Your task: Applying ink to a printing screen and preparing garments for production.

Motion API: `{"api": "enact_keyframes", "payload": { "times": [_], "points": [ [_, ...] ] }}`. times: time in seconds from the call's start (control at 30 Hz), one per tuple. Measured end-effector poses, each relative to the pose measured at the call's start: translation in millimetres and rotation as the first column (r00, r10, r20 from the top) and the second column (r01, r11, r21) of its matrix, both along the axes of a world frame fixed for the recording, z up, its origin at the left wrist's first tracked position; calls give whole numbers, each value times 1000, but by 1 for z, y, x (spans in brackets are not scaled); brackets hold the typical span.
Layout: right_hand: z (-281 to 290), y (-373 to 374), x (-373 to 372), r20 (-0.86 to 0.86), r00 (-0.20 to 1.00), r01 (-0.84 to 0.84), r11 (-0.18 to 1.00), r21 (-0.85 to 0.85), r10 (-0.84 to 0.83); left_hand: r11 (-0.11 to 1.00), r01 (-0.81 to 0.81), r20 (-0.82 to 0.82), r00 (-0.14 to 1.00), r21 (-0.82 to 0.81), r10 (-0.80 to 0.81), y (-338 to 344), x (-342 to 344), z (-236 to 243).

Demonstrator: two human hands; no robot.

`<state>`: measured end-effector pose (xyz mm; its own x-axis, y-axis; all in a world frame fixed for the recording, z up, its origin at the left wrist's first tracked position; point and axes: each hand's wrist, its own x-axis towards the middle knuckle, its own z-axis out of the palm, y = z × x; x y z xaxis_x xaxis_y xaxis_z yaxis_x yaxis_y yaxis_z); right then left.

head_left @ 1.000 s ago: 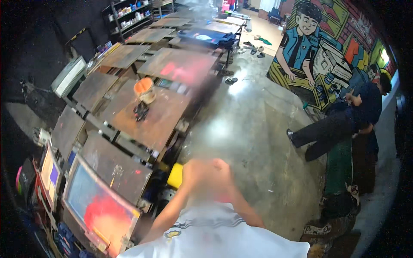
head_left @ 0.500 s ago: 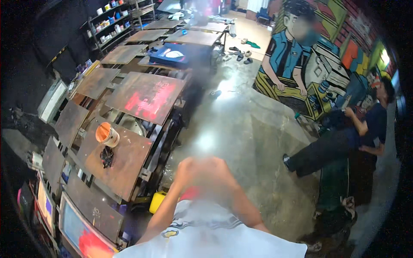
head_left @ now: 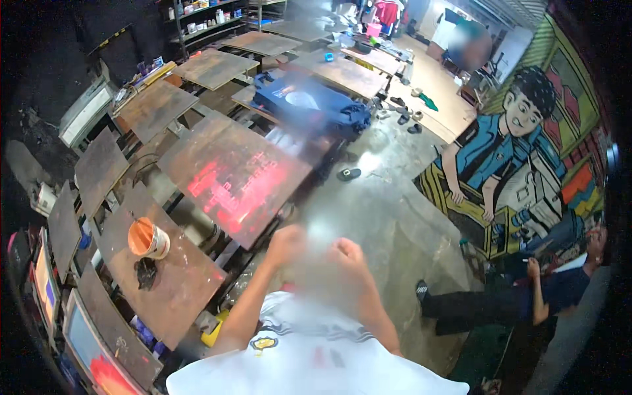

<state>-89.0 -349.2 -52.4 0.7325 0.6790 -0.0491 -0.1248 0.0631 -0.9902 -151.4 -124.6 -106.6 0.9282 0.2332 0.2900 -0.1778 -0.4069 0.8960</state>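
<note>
My left hand (head_left: 286,241) is raised in front of my chest, its fingertips lost in a blurred patch. To the right of it, a little apart, my right hand (head_left: 345,253) has its fingers curled inward; whatever they may hold is hidden by the blur. Below both is my white shirt (head_left: 250,365) with dark collar stripes and a small yellow emblem. The nearest work surface to the upper left of my hands is a board (head_left: 257,158) stained bright pink. A bucket with orange inside (head_left: 148,239) and a dark crumpled bundle (head_left: 146,272) rest on another board (head_left: 187,289).
Rows of rusty boards fill the left, with framed screens (head_left: 89,336), a shelf of pots (head_left: 210,26) and dark blue fabric (head_left: 309,99). Along the concrete floor (head_left: 368,204) lie sandals (head_left: 349,174). A co-worker (head_left: 513,296) reclines by the mural (head_left: 500,164) at right.
The view has turned, moving the mural and co-worker lower in the picture and bringing more of the far room into sight. My hands have moved slightly apart.
</note>
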Motion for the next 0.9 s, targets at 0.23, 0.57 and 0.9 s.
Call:
{"api": "enact_keyframes", "payload": {
  "times": [0.23, 0.57, 0.9],
  "points": [
    [-1, 47, 132, -45, 998, 53, 998, 45, -51, 981, -173, 23, 984, -86, 176, 43, 87, 30],
    [-7, 137, 316, 2, 992, -122, 992, -19, 122, 948, -317, -110, 943, -7, 314, 52, 208, 15],
    [15, 211, 510, 563, 779, -134, 951, -277, 274, 779, -617, -176, 784, -109, 596, 35, 350, 6]
  ]
}}
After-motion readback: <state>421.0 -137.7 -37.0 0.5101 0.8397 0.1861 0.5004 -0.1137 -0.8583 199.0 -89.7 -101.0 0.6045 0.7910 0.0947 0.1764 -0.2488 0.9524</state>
